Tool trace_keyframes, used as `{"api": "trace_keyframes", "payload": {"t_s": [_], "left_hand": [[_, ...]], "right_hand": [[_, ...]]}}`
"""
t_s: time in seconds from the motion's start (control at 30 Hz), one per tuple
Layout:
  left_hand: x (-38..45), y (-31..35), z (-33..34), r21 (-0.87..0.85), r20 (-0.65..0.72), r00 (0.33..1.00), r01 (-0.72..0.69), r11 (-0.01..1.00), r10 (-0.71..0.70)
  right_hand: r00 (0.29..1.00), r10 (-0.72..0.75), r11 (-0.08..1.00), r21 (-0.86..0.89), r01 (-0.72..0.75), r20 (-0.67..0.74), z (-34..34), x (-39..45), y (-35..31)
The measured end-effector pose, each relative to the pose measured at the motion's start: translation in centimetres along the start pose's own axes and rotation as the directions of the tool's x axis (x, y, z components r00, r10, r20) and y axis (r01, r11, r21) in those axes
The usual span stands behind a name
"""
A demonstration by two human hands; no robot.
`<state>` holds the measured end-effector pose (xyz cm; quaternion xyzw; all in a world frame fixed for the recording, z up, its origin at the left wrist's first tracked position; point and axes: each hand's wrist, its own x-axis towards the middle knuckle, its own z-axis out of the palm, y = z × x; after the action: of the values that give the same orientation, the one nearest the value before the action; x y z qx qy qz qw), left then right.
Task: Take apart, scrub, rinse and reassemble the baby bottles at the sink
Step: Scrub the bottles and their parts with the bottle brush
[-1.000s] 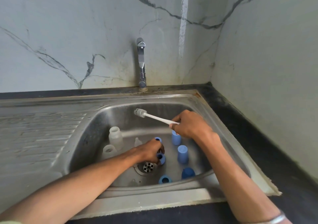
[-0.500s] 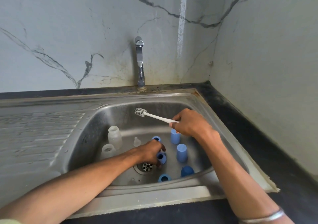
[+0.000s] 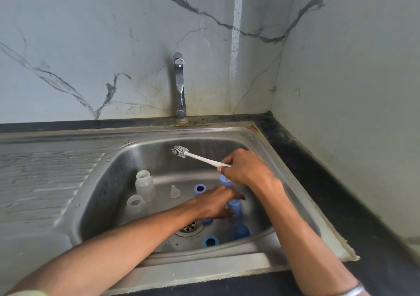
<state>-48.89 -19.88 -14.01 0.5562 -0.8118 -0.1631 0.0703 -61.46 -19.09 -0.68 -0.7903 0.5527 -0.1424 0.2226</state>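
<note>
Two hands work in a steel sink.

The right hand grips a white brush above the basin. The left hand wraps around a blue cap. Two clear bottles stand left, with a small teat between.

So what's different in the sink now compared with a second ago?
The left hand has slid right from the blue ring to a blue cap, fingers reaching around it. The right hand keeps the brush raised. The clear bottles and other parts stayed put.
</note>
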Motion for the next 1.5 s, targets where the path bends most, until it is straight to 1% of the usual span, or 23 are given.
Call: {"api": "trace_keyframes", "payload": {"t_s": [0.1,0.2,0.33,0.47,0.57,0.63,0.7,0.8,0.9,1.0,1.07,1.17,1.27,1.33,1.4,1.5], "left_hand": [[0.4,-0.4,0.1,-0.063,0.0,1.0,0.017,0.998,-0.017],[0.5,-1.0,-0.4,-0.105,-0.074,0.996,0.045,0.993,-0.053],[-0.1,-1.8,-3.0,-0.199,-0.194,0.961,0.156,0.967,-0.195],[-2.6,-3.6,-6.0,-0.279,-0.254,0.905,0.269,0.922,-0.341],[-4.9,-5.5,-7.8,-0.364,-0.319,0.829,0.341,0.867,-0.46],[-6.7,-6.4,-9.0,-0.497,-0.352,0.759,0.344,0.797,-0.547],[-8.5,-7.1,-9.9,-0.65,-0.363,0.688,0.296,0.7,-0.628],[-11.4,-8.1,-10.6,-0.773,-0.39,0.578,0.217,0.596,-0.717],[-13.9,-8.4,-11.2,-0.846,-0.382,0.509,0.143,0.513,-0.772],[-14.6,-8.7,-11.8,-0.894,-0.37,0.467,0.056,0.445,-0.803],[-14.5,-8.4,-12.1,-0.902,-0.368,0.486,0.021,0.431,-0.793],[-14.4,-7.6,-12.4,-0.93,-0.309,0.57,-0.011,0.368,-0.762],[-14.2,-6.9,-12.9,-0.971,-0.228,0.631,-0.092,0.221,-0.741],[-14.1,-6.8,-13.2,-0.976,-0.218,0.656,-0.129,0.177,-0.723],[-14.0,-6.8,-13.2,-0.971,-0.236,0.676,-0.138,0.195,-0.698],[-13.7,-7.0,-12.7,-0.955,-0.282,0.676,-0.13,0.266,-0.681]], "right_hand": [[1.0,-0.005,1.0,-0.009,0.005,-0.005,-0.1,0.0,0.0],[1.0,-0.007,1.0,-0.001,0.007,-0.014,-0.1,0.0,0.1],[0.999,-0.003,1.0,0.001,0.003,-0.038,0.0,0.1,0.2],[0.999,-0.003,1.0,0.004,0.003,-0.036,-0.1,-0.1,0.1],[1.0,-0.019,0.999,0.028,0.02,-0.024,-0.4,-0.2,0.2],[0.999,-0.031,0.997,0.065,0.03,0.02,-0.6,-0.3,0.2],[0.997,-0.033,0.997,0.076,0.028,0.064,-0.8,-0.5,0.4],[0.995,-0.028,0.996,0.086,0.02,0.096,-1.0,-0.6,0.4],[0.989,-0.048,0.998,0.045,0.042,0.143,-1.2,-0.8,0.3],[0.98,-0.095,0.995,0.017,0.094,0.173,-1.3,-1.2,0.0],[0.976,-0.128,0.992,0.035,0.124,0.178,-1.5,-1.4,-0.3],[0.977,-0.169,0.985,0.058,0.163,0.133,-1.6,-1.5,-0.8],[0.984,-0.176,0.983,0.056,0.177,-0.028,-1.4,-1.8,-1.0],[0.978,-0.163,0.987,-0.02,0.162,-0.13,-1.3,-2.0,-1.2],[0.981,-0.128,0.988,-0.1,0.114,-0.147,-1.0,-2.2,-1.4],[0.995,-0.052,0.99,-0.133,0.041,-0.087,0.1,-1.9,-1.6]]}}
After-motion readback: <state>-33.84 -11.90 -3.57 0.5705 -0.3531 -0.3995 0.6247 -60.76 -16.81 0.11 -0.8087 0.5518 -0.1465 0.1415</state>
